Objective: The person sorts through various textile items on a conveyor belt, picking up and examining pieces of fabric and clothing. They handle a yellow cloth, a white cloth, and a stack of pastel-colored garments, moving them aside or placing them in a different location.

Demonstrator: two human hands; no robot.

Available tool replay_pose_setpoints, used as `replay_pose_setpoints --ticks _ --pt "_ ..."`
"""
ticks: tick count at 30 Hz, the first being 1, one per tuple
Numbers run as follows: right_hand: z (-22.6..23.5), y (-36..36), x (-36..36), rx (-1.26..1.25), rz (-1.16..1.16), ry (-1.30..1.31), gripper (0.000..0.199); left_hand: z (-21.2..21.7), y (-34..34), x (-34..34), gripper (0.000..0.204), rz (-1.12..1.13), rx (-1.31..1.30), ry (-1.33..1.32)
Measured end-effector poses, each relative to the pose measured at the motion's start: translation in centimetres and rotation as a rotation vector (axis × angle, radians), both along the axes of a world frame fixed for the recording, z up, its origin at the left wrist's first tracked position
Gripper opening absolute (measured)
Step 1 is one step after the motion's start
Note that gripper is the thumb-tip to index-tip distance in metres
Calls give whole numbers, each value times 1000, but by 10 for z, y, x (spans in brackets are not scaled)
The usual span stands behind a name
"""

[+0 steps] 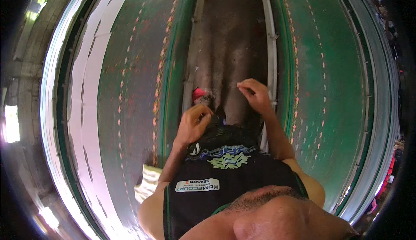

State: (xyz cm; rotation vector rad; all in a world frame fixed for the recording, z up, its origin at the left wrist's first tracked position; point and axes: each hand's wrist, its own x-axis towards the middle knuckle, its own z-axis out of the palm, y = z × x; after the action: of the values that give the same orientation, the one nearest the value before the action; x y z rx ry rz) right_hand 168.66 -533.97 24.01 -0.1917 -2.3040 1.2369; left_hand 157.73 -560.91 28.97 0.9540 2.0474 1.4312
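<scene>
Between two wide green printing desks (134, 67), along the dark narrow floor aisle (229, 54) edged by a pale metal rail (272, 45), the loosely curled, empty right hand (255, 93) has little side room, while the left hand (194, 122), fingers bent and seemingly empty, should reach straight toward the small red scrap (199, 93) by the left desk's edge.

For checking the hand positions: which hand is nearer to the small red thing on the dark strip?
Left. The left hand is just below the small red thing, a bit apart. The right hand is further off, to its right.
</scene>
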Motion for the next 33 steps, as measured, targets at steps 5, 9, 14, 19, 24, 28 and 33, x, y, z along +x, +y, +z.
replay_pose_setpoints --ticks 5,9,14,19,24,28,33 --pt "-26 103 -40 -116 -64 -41 20 2 133 -81 15 -317 -36 -62" --pt "-44 214 -124 -247 -43 27 34 -9 252 -170 10 -496 74 -16" --pt "-30 353 -246 -118 -123 92 49 12 390 -311 15 -487 207 -14" --pt "7 449 -338 -253 -107 -19 45 46 508 -434 43 -340 317 -38" --pt "15 562 -436 -298 -155 -3 28 35 634 -527 54 -410 305 -22" --pt "13 678 -530 -146 -195 -35 22 6 743 -606 52 -372 218 -160" --pt "22 823 -648 -261 -228 44 23 20 886 -725 52 -263 253 -158"
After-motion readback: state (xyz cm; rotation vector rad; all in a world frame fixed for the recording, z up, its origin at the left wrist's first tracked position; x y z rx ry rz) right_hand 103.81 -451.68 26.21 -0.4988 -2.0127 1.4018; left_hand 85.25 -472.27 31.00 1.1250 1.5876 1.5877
